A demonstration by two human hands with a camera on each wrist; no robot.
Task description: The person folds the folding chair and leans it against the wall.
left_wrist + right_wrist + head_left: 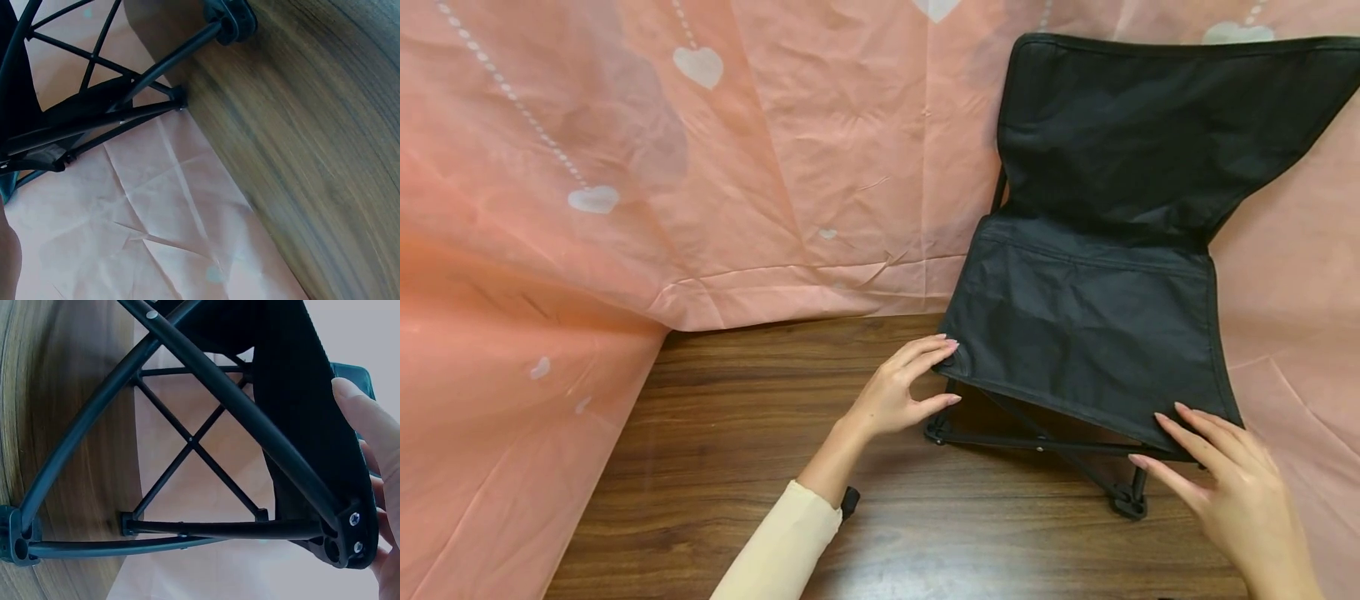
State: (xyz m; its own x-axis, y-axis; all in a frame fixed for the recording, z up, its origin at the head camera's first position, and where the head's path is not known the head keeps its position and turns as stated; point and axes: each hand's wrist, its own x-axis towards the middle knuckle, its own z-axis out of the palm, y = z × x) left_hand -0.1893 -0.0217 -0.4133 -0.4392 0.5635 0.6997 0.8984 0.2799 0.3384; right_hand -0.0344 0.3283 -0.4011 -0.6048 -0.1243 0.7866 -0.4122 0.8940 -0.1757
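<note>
A black folding chair [1097, 325] stands unfolded on the floor, its fabric seat and backrest spread out. My left hand [895, 387] has its fairly straight fingertips on the seat's front left corner, thumb held apart below the edge. Over the front right corner lie the fingers of my right hand [1243, 483], its thumb beside the front edge. The right wrist view shows the crossed tubes [250, 431] under the seat and the right thumb [356, 403] along the fabric. Only a sliver of the left hand [9, 259] appears in the left wrist view.
Pink cloth [835, 167] with white hearts hangs behind the chair and along the left side, reaching the brown wood floor [737, 417]. The chair's feet [1127, 502] rest on that floor. Its backrest [1135, 133] stands close against the cloth.
</note>
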